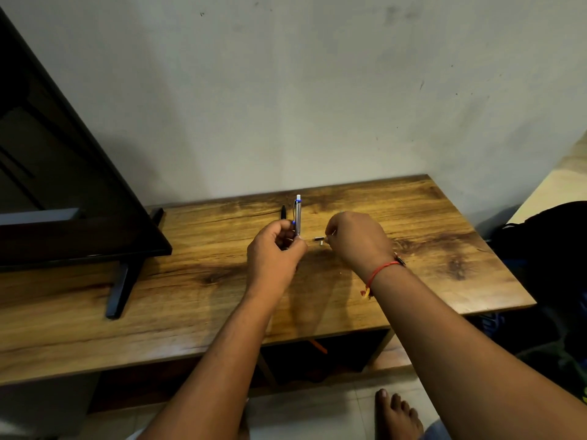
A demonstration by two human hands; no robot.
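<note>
Fingers (pixel 287 232) gripping pen (pixel 298 217), marker (pixel 283 212) behind, screen (pixel 79 192) left

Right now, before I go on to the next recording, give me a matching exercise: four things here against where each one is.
Things:
1 silver pen
2 small metal piece
3 black pen
4 red thread

Places:
A on the table behind the left hand
B round the right wrist
C upright in the left hand
D pinched by the right hand fingers

Pairs: 1-C, 2-D, 3-A, 4-B.
</note>
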